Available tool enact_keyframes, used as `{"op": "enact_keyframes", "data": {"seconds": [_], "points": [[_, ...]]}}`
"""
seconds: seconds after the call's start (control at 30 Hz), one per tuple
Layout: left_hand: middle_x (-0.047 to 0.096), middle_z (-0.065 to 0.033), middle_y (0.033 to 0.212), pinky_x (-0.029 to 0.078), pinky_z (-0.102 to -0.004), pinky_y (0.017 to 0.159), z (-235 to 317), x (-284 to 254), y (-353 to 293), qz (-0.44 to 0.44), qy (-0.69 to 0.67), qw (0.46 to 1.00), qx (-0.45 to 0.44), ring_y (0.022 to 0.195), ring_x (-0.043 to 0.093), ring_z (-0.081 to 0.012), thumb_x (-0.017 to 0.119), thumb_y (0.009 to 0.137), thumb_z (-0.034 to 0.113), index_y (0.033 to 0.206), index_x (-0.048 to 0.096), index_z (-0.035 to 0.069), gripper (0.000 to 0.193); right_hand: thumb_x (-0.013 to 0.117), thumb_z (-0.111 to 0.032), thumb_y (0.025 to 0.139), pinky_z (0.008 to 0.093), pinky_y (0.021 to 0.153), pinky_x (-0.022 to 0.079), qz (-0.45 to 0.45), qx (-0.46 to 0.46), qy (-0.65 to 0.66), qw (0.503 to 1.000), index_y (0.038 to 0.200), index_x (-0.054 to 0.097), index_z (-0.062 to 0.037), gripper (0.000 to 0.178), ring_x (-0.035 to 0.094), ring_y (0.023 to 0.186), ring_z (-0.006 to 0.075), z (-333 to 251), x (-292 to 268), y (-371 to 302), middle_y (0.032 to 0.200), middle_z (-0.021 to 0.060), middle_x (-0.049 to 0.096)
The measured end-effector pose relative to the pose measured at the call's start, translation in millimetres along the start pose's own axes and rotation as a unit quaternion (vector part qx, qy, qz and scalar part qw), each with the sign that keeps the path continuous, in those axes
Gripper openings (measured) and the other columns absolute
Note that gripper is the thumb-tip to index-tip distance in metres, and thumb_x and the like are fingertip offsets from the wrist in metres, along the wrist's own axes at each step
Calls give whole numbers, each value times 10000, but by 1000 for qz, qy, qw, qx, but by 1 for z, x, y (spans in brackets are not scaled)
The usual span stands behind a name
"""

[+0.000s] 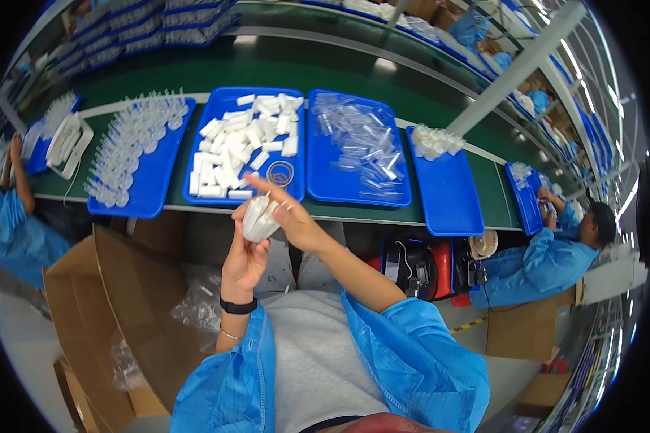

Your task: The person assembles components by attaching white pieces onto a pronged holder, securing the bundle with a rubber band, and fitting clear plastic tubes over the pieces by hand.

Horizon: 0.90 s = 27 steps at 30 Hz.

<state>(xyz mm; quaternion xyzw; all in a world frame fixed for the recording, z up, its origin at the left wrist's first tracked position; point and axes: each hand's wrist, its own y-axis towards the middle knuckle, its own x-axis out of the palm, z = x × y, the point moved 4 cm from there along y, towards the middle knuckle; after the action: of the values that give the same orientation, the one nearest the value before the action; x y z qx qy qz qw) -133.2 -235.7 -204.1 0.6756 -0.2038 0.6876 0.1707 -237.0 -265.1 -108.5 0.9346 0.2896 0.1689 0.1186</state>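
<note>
In front of my chest, my left hand (pixel 243 261) is closed around a small bundle of white plastic pieces (pixel 257 225), its fingers below them. My right hand (pixel 297 222) leans over the bundle from the right, index finger stretched toward the far left and another fingertip touching the upper ends of the pieces. Just beyond the hands lies a blue tray (pixel 195 189) heaped with white rectangular pieces (pixel 227 153). Rubber-band-like brown rings (pixel 280 173) rest in that tray's near right corner.
Right of it stand a blue tray of clear plastic tubes (pixel 361 144) and another blue tray (pixel 451 195) with clear-and-white parts at its far end. Leftward, a blue tray (pixel 148 195) bears rows of clear stemmed parts. An open cardboard box (pixel 133 303) stands at my left. Co-workers sit at both sides.
</note>
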Motion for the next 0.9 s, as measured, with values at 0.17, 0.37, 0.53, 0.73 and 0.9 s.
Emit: {"op": "enact_keyframes", "data": {"seconds": [0.17, 0.37, 0.53, 0.73, 0.9], "points": [[598, -129, 1104, 586, -245, 656, -8, 11, 2, -45, -5, 999, -4, 803, 649, -225, 435, 945, 372, 1251, 467, 78, 425, 523, -587, 831, 346, 912, 444, -25, 17, 30, 999, 1323, 391, -5, 773, 565, 1052, 228, 3, 1, -8, 1113, 145, 590], [560, -148, 1164, 579, -254, 689, 1, 9, 1, -9, 105, 994, 34, 857, 641, -232, 469, 947, 320, 1270, 424, 52, 422, 273, -711, 847, 390, 987, 337, 28, -68, -152, 986, 1311, 417, -1, 861, 483, 1163, 250, -28, -50, -6, 1195, 133, 552], [538, -151, 1199, 574, -267, 723, 6, 28, 8, 5, 160, 983, 93, 943, 626, -234, 479, 940, 201, 1288, 406, 56, 384, 712, -218, 710, 403, 795, 405, 221, 22, -741, 633, 985, 693, -143, 286, 505, 928, 281, -44, -150, -32, 897, 89, 596], [539, -149, 1203, 551, -312, 815, 14, 36, 5, 60, 285, 945, 150, 1044, 589, -232, 502, 924, 140, 1273, 427, 11, 380, 742, -183, 637, 375, 736, 387, 150, 24, -796, 586, 926, 697, -179, 293, 480, 873, 259, -35, -162, -26, 854, 61, 526], [554, -133, 1182, 538, -309, 835, 25, 34, 10, 61, 316, 929, 184, 1032, 592, -211, 575, 889, 123, 1276, 443, -4, 428, 722, -136, 654, 379, 739, 385, 115, 36, -787, 605, 910, 679, -166, 262, 478, 875, 262, -32, -165, -18, 860, 63, 515]]}}
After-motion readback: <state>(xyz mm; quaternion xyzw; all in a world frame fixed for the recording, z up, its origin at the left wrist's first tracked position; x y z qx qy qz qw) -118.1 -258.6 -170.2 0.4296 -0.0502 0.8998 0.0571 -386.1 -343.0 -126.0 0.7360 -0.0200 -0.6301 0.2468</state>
